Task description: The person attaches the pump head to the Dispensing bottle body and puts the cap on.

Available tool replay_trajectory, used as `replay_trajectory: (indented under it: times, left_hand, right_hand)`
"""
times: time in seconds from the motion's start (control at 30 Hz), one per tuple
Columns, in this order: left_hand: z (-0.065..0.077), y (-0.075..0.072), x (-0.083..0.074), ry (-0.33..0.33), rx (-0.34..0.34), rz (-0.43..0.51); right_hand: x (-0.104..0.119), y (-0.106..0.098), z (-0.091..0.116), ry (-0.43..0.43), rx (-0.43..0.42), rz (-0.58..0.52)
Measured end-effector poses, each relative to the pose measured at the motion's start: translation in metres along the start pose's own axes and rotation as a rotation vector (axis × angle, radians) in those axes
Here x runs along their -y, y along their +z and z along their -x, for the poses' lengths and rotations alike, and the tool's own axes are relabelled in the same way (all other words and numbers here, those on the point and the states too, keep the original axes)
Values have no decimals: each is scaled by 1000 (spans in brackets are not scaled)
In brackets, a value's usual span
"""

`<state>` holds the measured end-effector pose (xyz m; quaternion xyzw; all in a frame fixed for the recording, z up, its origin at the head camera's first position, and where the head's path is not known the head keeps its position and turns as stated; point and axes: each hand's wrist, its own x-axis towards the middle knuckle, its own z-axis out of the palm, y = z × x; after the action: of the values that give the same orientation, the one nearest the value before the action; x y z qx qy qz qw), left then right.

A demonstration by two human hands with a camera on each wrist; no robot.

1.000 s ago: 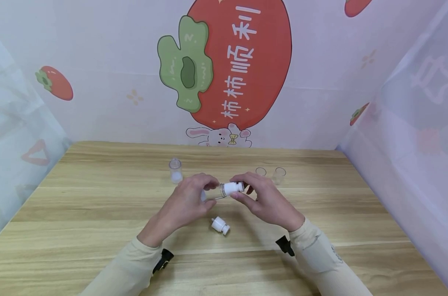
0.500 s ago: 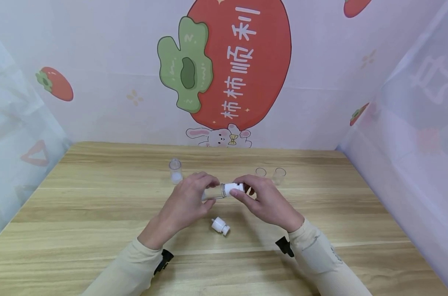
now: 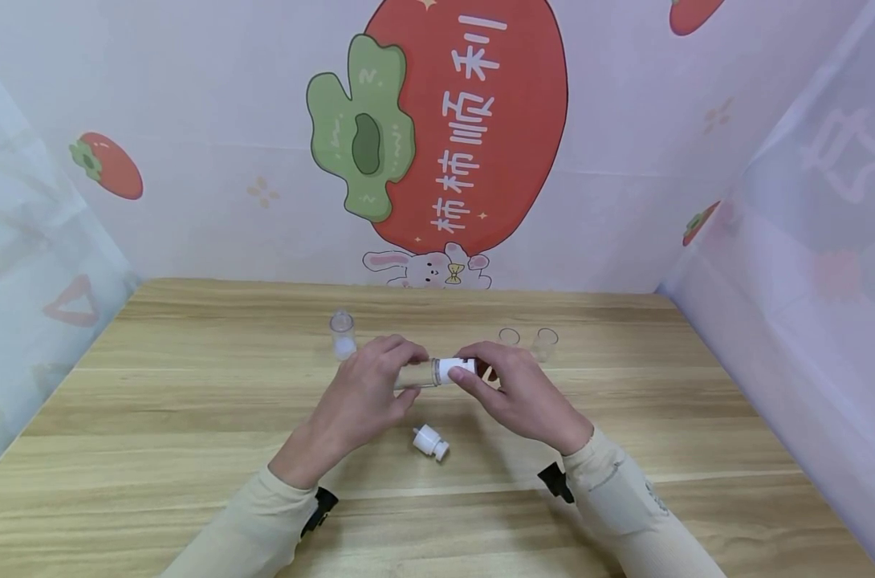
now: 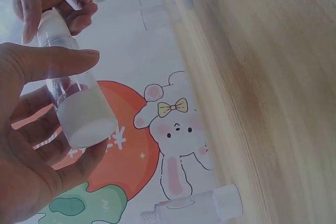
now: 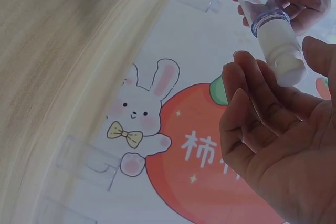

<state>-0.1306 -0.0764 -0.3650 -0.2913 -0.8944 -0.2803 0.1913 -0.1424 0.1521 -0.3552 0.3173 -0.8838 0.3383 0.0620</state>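
Note:
My left hand [image 3: 400,374] grips a small clear bottle [image 3: 417,375] held level above the wooden table [image 3: 192,401]. The left wrist view shows that bottle [image 4: 79,111] part filled with something white. My right hand [image 3: 470,371] pinches the white cap [image 3: 454,369] on the bottle's neck, and the same cap [image 5: 281,51] shows between its thumb and fingers in the right wrist view. A loose white pump top [image 3: 430,441] lies on the table just in front of both hands.
A second small bottle [image 3: 342,334] with white contents stands behind my left hand. Two clear caps [image 3: 510,335] [image 3: 546,341] stand behind my right hand. Printed curtain walls close the table in at the back and on both sides.
The bottle has dropped slightly and lies more level. My right fingers have shifted a little around the cap. Nothing on the table has moved.

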Motion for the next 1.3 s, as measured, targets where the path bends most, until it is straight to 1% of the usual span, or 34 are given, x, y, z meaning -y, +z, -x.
replay_trajectory:
  times: [0.13,0.37,0.57,0.93,1.07,1.3]
  left_hand:
    - [0,-1,1,-16,11,27]
    - [0,-1,3,-57,40,112]
    - [0,0,5,-73,52,165]
    - [-1,-1,5,-100,92,242]
    - [-1,-1,5,-101,93,247]
    - [0,-2,4,-76,66,190]
  right_hand:
    - [0,-1,0,-21,-9,-10]
    - [-1,-3,1,-91,-11,-17]
    - [-1,-3,1,-144,-13,-28]
    - [0,-3,2,-166,-16,-9]
    - [0,-2,2,-170,-16,-7]
    - [0,-2,1,-184,-20,-5]
